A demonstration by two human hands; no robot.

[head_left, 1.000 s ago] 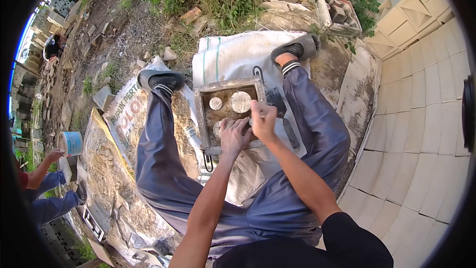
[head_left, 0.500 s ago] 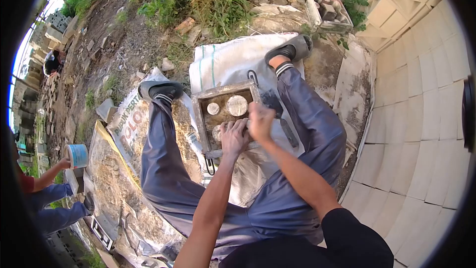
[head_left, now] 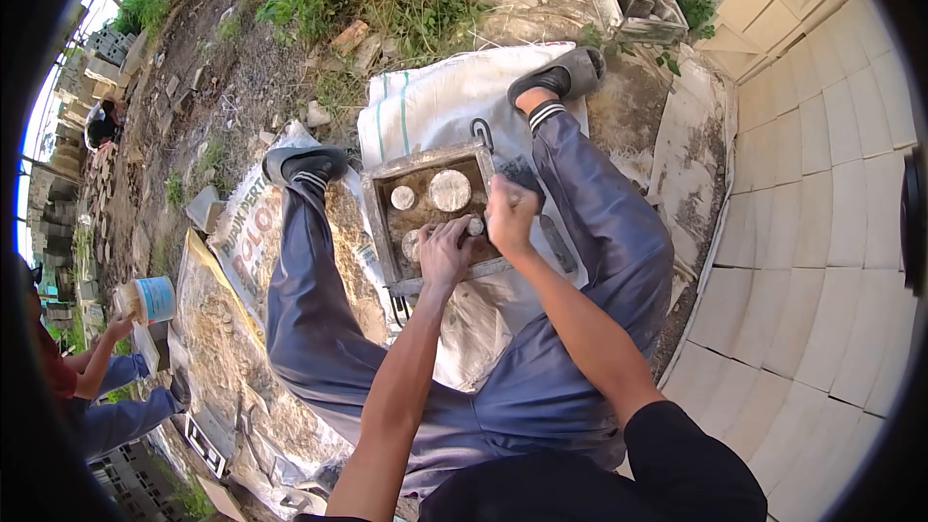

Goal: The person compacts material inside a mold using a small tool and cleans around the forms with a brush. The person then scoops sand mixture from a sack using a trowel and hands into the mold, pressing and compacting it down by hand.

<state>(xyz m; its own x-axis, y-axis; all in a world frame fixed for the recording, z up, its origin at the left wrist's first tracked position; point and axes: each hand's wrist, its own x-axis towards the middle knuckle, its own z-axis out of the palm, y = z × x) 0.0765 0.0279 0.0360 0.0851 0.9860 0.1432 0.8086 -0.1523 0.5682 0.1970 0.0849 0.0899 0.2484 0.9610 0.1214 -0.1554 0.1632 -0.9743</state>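
A rectangular mould box [head_left: 375,232] lies between my legs, its inside coated with grey-brown material. Inside it are a large pale disc [head_left: 449,190], a small disc [head_left: 403,197] and another disc [head_left: 412,246] partly behind my fingers. My left hand [head_left: 449,253] reaches over the near side, with index finger and thumb around a small round piece [head_left: 475,226]. Just right of it, my right hand [head_left: 511,216] is closed and blurred above the right wall; what it holds, if anything, is hidden. Beside that wall lies a dark flat tool [head_left: 553,240], partly covered by my right hand.
A white sack [head_left: 435,106] lies under the box. Another open box with grey pieces [head_left: 636,2] stands at upper right, near pale stacked blocks [head_left: 802,232]. At left, a person holds a labelled tub [head_left: 155,300]. Rubble and plants lie beyond my feet.
My right hand has shifted slightly beside the box, and the small round piece by my left fingers shows more clearly. The person at left has tilted the tub. The view has moved a little.
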